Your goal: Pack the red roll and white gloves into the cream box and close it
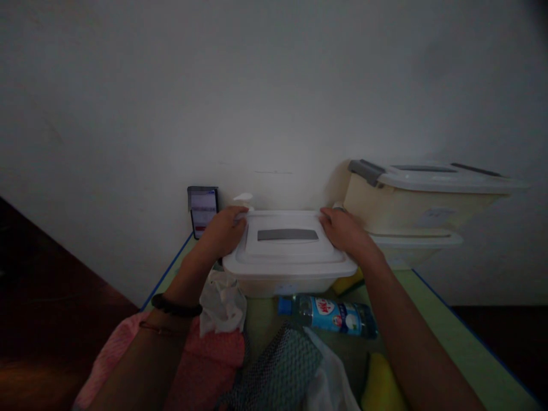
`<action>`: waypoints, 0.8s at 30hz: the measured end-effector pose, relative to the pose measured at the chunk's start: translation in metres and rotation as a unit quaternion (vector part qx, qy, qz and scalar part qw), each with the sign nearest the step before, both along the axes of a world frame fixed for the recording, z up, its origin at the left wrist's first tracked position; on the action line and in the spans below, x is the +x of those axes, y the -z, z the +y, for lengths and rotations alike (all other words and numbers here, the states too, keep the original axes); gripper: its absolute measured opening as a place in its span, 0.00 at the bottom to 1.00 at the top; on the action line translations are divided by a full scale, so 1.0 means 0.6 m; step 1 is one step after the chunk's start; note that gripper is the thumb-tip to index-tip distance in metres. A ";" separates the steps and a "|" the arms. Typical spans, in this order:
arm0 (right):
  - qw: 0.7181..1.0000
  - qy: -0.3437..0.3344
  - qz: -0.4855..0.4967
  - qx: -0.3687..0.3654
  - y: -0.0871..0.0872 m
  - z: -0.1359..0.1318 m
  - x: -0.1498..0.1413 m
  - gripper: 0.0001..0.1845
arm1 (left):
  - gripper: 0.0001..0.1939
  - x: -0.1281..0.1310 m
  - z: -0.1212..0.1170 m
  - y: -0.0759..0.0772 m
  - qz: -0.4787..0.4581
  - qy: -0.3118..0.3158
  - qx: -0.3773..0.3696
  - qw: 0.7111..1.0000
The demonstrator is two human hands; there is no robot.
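My left hand [231, 229] and right hand [340, 229] curl their fingers over the far corners of one closed white-lidded box [282, 254], cream below, grey strip on top. It sits mid-surface [460, 334] near the wall [274, 103], long axis left to right. Two stacked boxes [419, 206] stand right; one bottle [336, 315] lies nearer me, blue cap leftward.
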State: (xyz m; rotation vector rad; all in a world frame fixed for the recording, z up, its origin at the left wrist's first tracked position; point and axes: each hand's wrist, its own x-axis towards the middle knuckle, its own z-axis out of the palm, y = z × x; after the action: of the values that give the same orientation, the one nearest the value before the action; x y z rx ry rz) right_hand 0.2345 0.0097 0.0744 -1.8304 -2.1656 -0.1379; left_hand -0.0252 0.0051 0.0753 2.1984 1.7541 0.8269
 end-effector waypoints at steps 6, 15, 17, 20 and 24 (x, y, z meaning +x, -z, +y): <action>0.999 -0.042 0.002 0.005 -0.005 -0.004 0.002 0.22 | 0.24 0.006 -0.014 -0.013 0.041 0.090 -0.011 0.995; 0.983 -0.167 0.026 -0.067 -0.019 -0.045 -0.048 0.30 | 0.34 0.038 -0.049 -0.014 0.171 0.089 -0.074 0.978; 0.982 -0.167 0.019 -0.082 -0.013 -0.044 -0.056 0.31 | 0.34 0.044 -0.053 -0.011 0.180 0.074 -0.073 0.978; 0.982 -0.164 0.002 -0.092 -0.007 -0.040 -0.059 0.32 | 0.36 0.047 -0.053 -0.007 0.193 0.068 -0.064 0.977; 0.983 -0.159 0.000 -0.087 -0.002 -0.038 -0.056 0.33 | 0.36 0.047 -0.052 -0.007 0.208 0.066 -0.059 0.974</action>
State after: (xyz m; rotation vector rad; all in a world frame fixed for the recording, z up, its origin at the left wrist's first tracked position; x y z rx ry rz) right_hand 0.2011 -0.0129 0.0754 -1.5378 -2.5034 0.1258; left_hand 0.0030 -0.0258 0.0795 2.5057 1.7419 0.2321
